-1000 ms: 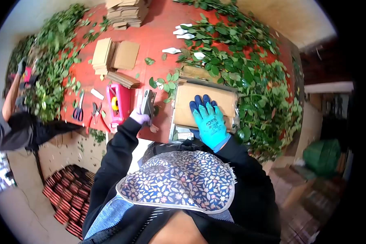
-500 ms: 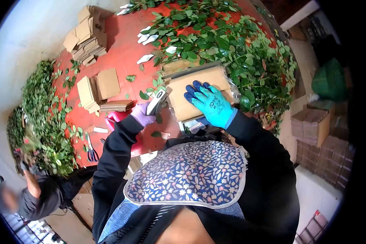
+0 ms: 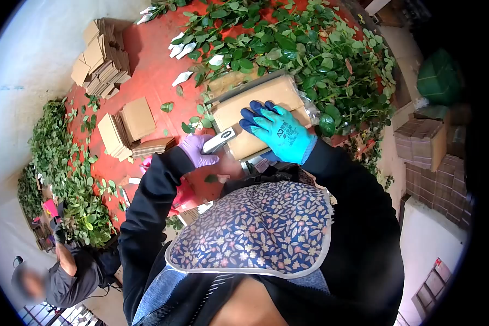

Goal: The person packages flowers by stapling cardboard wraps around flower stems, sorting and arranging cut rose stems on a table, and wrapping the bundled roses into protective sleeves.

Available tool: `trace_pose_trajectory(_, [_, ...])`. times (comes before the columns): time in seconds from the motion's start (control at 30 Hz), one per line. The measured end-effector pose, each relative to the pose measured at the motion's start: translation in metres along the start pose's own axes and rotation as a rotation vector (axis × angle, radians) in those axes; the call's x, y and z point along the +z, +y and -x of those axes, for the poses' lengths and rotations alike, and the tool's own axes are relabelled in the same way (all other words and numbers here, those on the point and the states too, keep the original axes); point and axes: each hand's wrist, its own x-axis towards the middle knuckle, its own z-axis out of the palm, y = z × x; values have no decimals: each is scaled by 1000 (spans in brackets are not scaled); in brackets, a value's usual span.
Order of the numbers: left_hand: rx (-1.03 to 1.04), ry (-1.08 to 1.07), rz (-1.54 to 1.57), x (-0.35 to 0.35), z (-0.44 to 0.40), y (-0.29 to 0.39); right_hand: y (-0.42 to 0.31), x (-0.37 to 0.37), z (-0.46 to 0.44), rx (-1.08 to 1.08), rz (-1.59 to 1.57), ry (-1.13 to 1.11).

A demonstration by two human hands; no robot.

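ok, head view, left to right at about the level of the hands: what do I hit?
Left-side greenery, loose cardboard pieces, purple-gloved left hand, stapler-like tool, teal-gloved right hand, right-side greenery, brown cartons.

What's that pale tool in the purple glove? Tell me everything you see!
The pale tool looks like a stapler: long, narrow, smooth, perhaps metal or plastic, with a dark oval mark near its far end. The left hand grips its near end. It points slantwise over the cardboard; whether they touch is unclear.
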Motion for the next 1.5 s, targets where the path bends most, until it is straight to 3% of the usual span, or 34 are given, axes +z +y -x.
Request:
trace_pose_trajectory(0.07, [-180, 8, -289, -1, -4, 18, 3, 6, -1, -18, 34, 30])
trace_pose_trajectory(0.13, [-230, -7, -425, -4, -13, 18, 5, 4, -4, -61, 79, 57])
trace_pose_trajectory(0.2, [-284, -49, -469, -14, -13, 27, 6, -15, -5, -21, -161, 66])
trace_pose_trajectory(0.3, [-305, -96, -557, -19, -10, 36, 14, -43, 5, 254, -57, 379])
trace_pose_trajectory(0.37, [-296, -36, -542, -17, -3, 30, 33, -10, 23, 339, -231, 462])
trace_pose_trajectory(0.4, [-242, -13, -484, -16, 0, 26, 36, 10, 30, 344, -466, 500])
trace_pose_trajectory(0.43, [-188, 5, -432, -16, 4, 22, 41, 28, 36, 334, -465, 495])
trace_pose_trajectory(0.5, [-157, 79, -444, -11, 27, 25, 49, 51, 42, 540, -1307, 650])
trace_pose_trajectory(0.53, [-220, 152, -434, -3, 39, 19, 46, 51, 40, 610, -1486, 685])
trace_pose_trajectory(0.77, [-273, 493, -335, 77, 87, -6, 20, 30, 4, 691, -1304, 589])
trace_pose_trajectory(0.87, [-204, 706, -664, 123, 96, -35, -10, 31, -6, 699, -1255, 561])
trace_pose_trajectory(0.97, [-176, 842, -752, 124, 95, -32, -24, 31, -17, 721, -1231, 544])
trace_pose_trajectory(1.1, [-133, 881, -966, 127, 80, -39, -35, 17, -32, 790, -1273, 551])
trace_pose_trajectory(1.13, [-137, 889, -926, 128, 75, -41, -36, 9, -37, 837, -1361, 564])
trace_pose_trajectory(1.23, [-125, 901, -896, 125, 70, -46, -37, -2, -48, 1251, -2247, 586])
trace_pose_trajectory(1.3, [-113, 897, -924, 126, 69, -48, -32, 35, -40, 794, -1247, 522])
trace_pose_trajectory(1.5, [-81, 887, -978, 125, 59, -46, -11, 42, -36, 728, -1259, 521])
